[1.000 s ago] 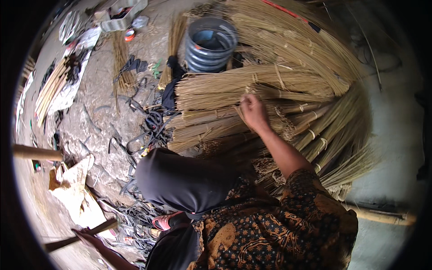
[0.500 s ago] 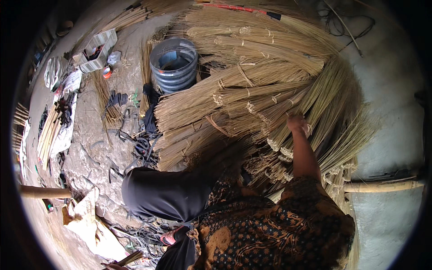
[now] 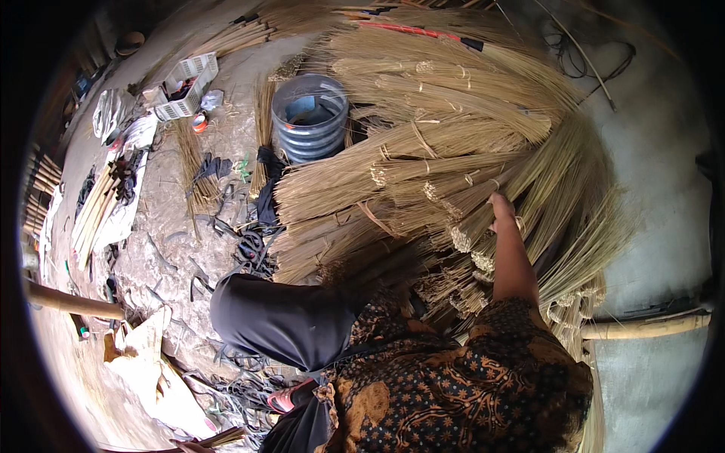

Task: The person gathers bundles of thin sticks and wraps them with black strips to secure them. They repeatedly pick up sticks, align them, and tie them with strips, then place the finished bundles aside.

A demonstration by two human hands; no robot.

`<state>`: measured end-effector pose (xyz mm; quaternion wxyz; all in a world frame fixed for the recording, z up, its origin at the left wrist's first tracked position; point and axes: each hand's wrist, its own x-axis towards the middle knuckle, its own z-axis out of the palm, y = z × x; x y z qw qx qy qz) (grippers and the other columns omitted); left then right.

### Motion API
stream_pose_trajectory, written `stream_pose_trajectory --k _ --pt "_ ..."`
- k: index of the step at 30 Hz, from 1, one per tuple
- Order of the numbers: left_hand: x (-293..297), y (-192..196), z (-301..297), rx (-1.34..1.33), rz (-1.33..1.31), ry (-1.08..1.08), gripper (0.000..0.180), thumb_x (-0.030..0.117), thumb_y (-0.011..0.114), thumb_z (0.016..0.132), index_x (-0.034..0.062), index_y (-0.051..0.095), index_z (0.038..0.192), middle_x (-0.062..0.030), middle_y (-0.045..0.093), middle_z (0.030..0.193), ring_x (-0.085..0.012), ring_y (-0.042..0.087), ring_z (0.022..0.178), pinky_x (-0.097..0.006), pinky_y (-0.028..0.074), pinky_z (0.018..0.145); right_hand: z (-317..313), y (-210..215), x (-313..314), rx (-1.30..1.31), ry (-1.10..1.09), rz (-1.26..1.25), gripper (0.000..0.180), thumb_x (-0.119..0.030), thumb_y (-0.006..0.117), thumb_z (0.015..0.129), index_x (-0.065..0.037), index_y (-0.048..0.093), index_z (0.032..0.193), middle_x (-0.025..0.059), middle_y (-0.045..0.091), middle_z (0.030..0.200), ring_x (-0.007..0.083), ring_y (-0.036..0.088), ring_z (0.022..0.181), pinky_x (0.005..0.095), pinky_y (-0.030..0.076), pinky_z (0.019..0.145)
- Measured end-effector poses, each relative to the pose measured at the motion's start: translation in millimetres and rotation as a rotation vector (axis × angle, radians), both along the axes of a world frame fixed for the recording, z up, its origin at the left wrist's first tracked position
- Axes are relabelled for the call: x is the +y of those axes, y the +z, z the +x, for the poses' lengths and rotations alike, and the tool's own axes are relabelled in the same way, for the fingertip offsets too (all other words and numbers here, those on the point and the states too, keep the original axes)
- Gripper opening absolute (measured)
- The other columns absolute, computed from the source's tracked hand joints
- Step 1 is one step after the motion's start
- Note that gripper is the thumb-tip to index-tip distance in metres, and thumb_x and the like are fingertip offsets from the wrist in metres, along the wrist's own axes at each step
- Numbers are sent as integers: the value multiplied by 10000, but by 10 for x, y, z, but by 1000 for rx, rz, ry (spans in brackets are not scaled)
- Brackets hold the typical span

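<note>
straw bundles (image 3: 438,151), many, right fingers (image 3: 495,198) at one

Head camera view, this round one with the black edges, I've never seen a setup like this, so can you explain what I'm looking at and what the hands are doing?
There is no machine here, just a person with two bare hands. A wide fisheye camera worn on the head looks down, so edges bend and you see the person's patterned shirt and dark trousers below.

The right hand reaches among tied bundles of dry stalks; I can't tell whether it grips any. The left hand barely shows at the lower edge, beside a thin bunch of stalks it may be holding.

On the floor around them are a ridged grey bucket, black strips and a pale crate.
</note>
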<state>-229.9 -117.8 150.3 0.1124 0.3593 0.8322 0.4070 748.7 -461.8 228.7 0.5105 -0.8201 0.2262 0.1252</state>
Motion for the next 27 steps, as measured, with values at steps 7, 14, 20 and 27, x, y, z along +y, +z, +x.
stream_pose_trajectory --k 7,14,20,27 --pt "-252 -57 -706 200 -15 -53 547 425 424 1136 180 436 1625 -106 648 900 -200 612 734 -381 540 659 -38 55 34 -76 -136 371 1147 -560 735 870 -22 139 1689 203 83 1769 397 120 1618 604 143 1262" --pt "-188 52 -988 44 -43 120 459 396 373 1127 122 591 1424 -170 687 902 -246 694 763 -403 577 642 -322 514 790 -252 -2 981 261 -294 634 1015 -42 637 1087 70 704 943 237 675 788 425 583 772" --pt "-278 255 -801 -290 201 238 672 632 575 1028 -26 670 929 -94 589 797 -201 598 732 -354 551 702 -1019 572 1802 -549 265 785 332 -169 724 951 -13 600 1217 117 679 1055 229 686 849 368 563 817" --pt "-477 438 -582 -383 446 225 481 506 558 1091 45 677 1022 -16 471 790 -151 466 689 -332 445 668 -1764 491 2842 -737 1067 154 424 -173 787 841 -53 616 1210 120 732 992 276 713 913 415 555 833"
